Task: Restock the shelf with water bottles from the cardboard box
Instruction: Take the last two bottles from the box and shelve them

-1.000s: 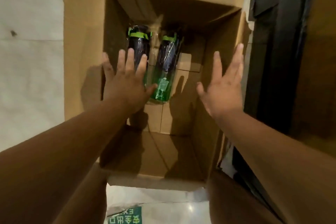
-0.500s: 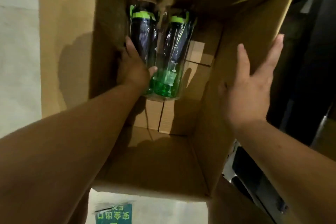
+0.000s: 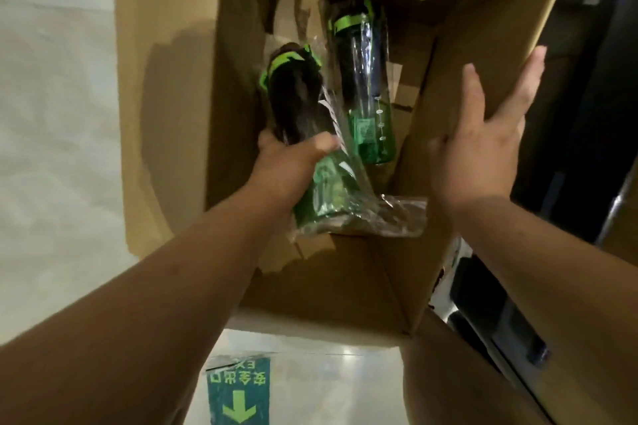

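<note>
An open cardboard box [image 3: 165, 121] stands on the floor below me. My left hand [image 3: 293, 162] is inside it, shut around the middle of a green water bottle [image 3: 297, 93] in a clear plastic wrapper, lifted and tilted off the box floor. A second wrapped green bottle [image 3: 366, 86] with a dark cap lies on the box bottom to its right. My right hand [image 3: 480, 145] is open with fingers spread, resting against the box's right wall and holding nothing.
Dark shelving or furniture [image 3: 600, 114] rises right beside the box on the right. Pale floor tiles [image 3: 55, 148] lie to the left. A teal floor sticker with a green arrow [image 3: 238, 393] sits just in front of the box.
My left hand closed on the left bottle and raised it toward me, tilting it away from the other bottle. My right hand stayed near the right wall.
</note>
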A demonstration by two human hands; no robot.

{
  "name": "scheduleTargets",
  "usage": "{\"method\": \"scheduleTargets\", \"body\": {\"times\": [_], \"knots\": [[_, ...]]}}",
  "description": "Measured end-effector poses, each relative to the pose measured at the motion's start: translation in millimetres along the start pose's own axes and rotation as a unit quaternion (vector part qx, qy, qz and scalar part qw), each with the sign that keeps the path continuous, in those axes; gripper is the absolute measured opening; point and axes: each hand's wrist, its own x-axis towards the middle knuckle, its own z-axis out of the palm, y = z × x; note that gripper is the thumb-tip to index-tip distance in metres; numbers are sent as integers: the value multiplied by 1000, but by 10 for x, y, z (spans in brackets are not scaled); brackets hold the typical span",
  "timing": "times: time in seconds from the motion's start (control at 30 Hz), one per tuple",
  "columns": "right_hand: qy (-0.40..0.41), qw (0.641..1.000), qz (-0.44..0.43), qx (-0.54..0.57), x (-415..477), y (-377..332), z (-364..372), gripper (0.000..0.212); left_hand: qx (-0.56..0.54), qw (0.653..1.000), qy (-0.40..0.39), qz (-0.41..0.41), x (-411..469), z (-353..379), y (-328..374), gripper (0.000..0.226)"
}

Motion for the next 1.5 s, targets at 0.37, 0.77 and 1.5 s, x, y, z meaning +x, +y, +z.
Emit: {"method": "scheduleTargets", "body": {"times": [0.37,0.77,1.5], "knots": [[-12,969,-105,-222,-30,46,-199,95,43,994,-14,104,-1515,-604,186,94],[-255,923,164,239,560,-761,1166,125,118,963,-18,240,-982,-898,228,95],[-247,849,80,460,-1065,-196,-2910,113,109,960,23,257,-3521,-806,858,101]]}}
